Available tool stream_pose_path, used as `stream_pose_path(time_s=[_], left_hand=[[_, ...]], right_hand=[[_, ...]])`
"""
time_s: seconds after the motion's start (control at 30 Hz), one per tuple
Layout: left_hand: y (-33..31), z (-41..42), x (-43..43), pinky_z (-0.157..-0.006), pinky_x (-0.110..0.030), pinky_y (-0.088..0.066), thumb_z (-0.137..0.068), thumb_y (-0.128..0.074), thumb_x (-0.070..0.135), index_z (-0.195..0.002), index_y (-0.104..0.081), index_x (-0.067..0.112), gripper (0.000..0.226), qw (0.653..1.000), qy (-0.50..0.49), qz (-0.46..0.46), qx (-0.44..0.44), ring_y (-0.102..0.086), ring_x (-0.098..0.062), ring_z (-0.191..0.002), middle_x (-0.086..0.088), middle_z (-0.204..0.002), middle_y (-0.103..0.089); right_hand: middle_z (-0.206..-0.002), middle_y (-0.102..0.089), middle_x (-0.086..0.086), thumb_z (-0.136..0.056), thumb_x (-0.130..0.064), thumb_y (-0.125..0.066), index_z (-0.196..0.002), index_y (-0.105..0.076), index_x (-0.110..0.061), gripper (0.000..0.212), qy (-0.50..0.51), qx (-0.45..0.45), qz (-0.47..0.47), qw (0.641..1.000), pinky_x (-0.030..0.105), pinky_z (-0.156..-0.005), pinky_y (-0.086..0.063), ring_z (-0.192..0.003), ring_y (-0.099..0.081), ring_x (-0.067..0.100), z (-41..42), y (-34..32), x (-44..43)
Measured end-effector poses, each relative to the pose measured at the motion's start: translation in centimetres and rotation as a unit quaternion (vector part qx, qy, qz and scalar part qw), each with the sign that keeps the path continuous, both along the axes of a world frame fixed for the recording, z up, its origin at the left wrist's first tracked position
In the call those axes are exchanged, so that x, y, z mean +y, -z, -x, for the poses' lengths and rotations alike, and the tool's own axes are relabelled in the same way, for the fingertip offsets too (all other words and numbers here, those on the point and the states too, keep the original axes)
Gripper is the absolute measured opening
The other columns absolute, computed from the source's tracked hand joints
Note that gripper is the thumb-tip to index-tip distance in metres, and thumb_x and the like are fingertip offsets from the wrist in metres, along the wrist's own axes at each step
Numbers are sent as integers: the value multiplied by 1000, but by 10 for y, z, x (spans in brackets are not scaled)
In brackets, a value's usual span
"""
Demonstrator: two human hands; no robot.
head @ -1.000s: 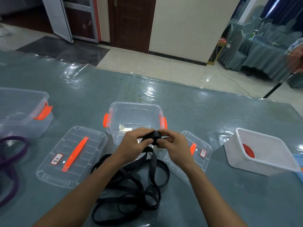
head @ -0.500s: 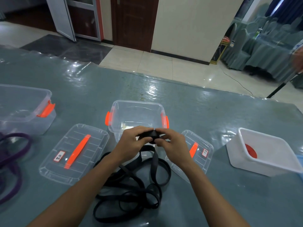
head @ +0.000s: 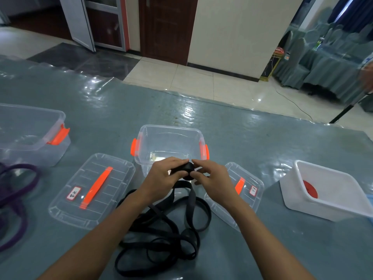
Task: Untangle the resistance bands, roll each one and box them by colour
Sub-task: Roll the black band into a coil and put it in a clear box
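Observation:
A black resistance band [head: 161, 237] lies in loose loops on the table in front of me. Its upper end is wound into a small tight roll [head: 184, 169] that both hands hold above the table. My left hand [head: 163, 178] pinches the roll from the left, my right hand [head: 212, 181] pinches it from the right. Just behind the hands stands a clear box with orange latches [head: 171, 142]. A purple band [head: 16, 190] lies tangled at the left edge. A red roll [head: 310, 188] sits inside a white tub [head: 327, 190] at the right.
Two clear lids with orange handles and labels lie flat, one to the left [head: 90, 190] and one to the right [head: 242, 193] of my hands. Another clear box [head: 30, 134] stands at far left. Beyond the table edge are tiled floor, a door and covered chairs.
The hands have stayed in place in front of the clear box, their fingers working round the black roll. The loose loops on the table have barely shifted.

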State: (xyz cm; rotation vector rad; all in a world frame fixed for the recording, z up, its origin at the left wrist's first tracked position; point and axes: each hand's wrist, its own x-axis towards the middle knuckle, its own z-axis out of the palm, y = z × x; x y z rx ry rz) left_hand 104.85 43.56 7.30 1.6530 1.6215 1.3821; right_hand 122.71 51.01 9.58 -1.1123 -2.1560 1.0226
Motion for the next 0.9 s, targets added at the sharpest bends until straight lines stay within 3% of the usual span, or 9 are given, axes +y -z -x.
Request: stream_pose_path(time_s=[0.27,0.33,0.43,0.57,0.7,0.8,0.9], left_hand=[[4,-13,-1,-97,-14,-48,-88,-77,13,-131,-68,15,43,998,-44,-20,-50,-65,0,-112,10,-119,-72],[9,-15,-3,-94,-11,-48,-86,-80,18,-130,-68,21,46,995,-56,-9,-87,-66,1,-111,20,-118,-71],[15,-18,-4,-94,-13,-50,-84,-82,17,-125,-69,28,45,992,-54,10,-118,-68,-1,-110,22,-115,-72],[15,-12,-5,-97,-19,-52,-85,-78,5,-120,-69,32,45,994,-51,23,-93,-68,-2,-107,17,-114,-72],[3,0,-5,-95,-19,-50,-85,-76,0,-123,-73,14,40,1000,26,-1,2,-67,-6,-106,5,-113,-74],[-3,-3,-2,-97,-17,-48,-86,-77,3,-126,-70,13,42,1000,26,-15,2,-66,-4,-110,5,-117,-73],[0,-7,-4,-99,-15,-48,-87,-78,10,-130,-68,18,44,998,-16,3,-61,-65,1,-112,10,-121,-72]], right_hand=[[-105,-65,-3,-95,1,-57,-112,-69,-18,29,-1,39,-3,999,18,-78,-56,-88,-67,5,0,-4,-3],[-110,-66,-1,-97,2,-54,-114,-68,-15,28,39,64,18,997,21,-82,-56,-93,-67,8,1,1,-7],[-112,-67,10,-99,3,-51,-116,-66,-12,27,89,137,108,981,39,-87,-60,-98,-69,22,8,12,-18],[-114,-67,11,-98,0,-56,-119,-64,-15,26,74,177,149,970,27,-74,-60,-94,-71,19,10,19,-32],[-111,-70,-7,-90,-6,-70,-124,-67,-22,38,4,56,30,998,21,-77,-56,-86,-68,9,-1,12,-20],[-102,-74,-8,-87,4,-66,-115,-71,-22,39,3,113,76,991,32,-81,-60,-88,-72,15,0,2,-16],[-103,-76,4,-90,9,-61,-116,-70,-11,35,16,216,161,963,31,-79,-60,-92,-75,23,2,-1,-17]])
